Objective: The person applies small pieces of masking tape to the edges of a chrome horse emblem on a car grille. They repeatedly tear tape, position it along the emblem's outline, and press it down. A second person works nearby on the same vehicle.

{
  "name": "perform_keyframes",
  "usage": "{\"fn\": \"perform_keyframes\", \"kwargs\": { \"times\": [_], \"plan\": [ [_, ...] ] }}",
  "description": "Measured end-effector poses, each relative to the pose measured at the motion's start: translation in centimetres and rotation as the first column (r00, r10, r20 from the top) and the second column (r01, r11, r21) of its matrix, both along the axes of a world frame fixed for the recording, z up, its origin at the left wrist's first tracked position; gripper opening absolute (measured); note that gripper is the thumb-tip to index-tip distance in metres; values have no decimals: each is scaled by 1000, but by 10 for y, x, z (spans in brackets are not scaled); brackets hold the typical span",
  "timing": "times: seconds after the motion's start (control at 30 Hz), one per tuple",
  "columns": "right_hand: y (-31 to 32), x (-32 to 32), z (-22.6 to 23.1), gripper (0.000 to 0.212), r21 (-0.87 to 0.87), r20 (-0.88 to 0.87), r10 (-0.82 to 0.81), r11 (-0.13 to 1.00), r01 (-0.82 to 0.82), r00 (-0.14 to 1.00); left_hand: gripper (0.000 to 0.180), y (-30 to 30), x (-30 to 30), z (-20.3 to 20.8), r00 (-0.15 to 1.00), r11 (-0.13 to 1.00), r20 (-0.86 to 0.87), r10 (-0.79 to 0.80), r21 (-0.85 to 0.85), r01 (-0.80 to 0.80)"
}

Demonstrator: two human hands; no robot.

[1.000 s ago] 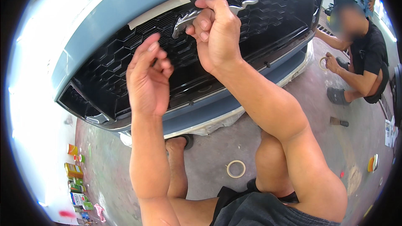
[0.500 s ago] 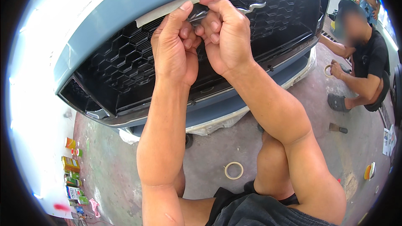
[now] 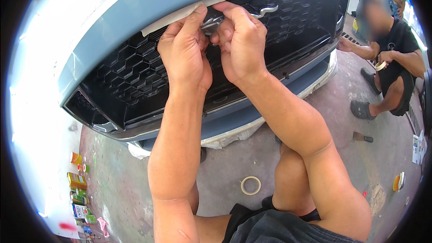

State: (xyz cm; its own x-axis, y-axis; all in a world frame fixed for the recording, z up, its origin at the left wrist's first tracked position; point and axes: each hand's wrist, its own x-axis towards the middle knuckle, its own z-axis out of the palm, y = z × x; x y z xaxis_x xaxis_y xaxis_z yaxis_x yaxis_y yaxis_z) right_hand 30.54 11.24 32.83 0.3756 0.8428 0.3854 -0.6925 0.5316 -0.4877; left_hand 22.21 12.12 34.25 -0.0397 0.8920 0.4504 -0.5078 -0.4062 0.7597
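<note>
A strip of pale masking tape runs along the upper edge of a black honeycomb car grille, below the grey-blue bodywork. My left hand is closed, its thumb pressed against the tape and its other fingers curled beneath. Close beside it, my right hand pinches the tape edge with its fingers bent. Between and behind the hands shows a shiny silver emblem on the grille, partly hidden by my right hand.
A masking tape roll lies on the floor beneath me. At right a person squats, holding another tape roll. A scraper-like tool lies nearby. Several paint cans line the left wall. Plastic sheeting hangs under the bumper.
My hands stay at the tape edge, with the fingers shifted slightly. The view has moved a little. The squatting person has drawn the hand with the tape roll closer to the body.
</note>
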Motion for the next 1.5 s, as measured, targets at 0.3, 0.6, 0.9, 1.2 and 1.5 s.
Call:
{"fn": "perform_keyframes", "kwargs": {
  "times": [0.3, 0.6, 0.9, 1.2, 1.5],
  "plan": [
    [3, 7, -4, 20, -16, 17, 43, 999, -43, 999, 11, -5, 4, -5, 996, 998, 68, 59, 12, -60],
    [1, 10, 0, 21, -19, 46, 5, 1000, -4, 999, 12, 0, -1, -8, 991, 998, 117, -63, -19, 66],
    [6, 16, 0, 24, 20, 15, -11, 1000, 10, 1000, 12, 5, 5, -5, 994, 999, 94, -49, 18, 47],
    [10, 21, 3, 21, 25, -36, -2, 1000, 2, 999, 16, 4, 6, -4, 995, 1000, 93, -25, 0, 25],
    [11, 23, 4, 14, 27, -48, -13, 1000, 14, 999, 14, 2, 6, -3, 998, 999, 47, 39, 5, -39]
  ]
}}
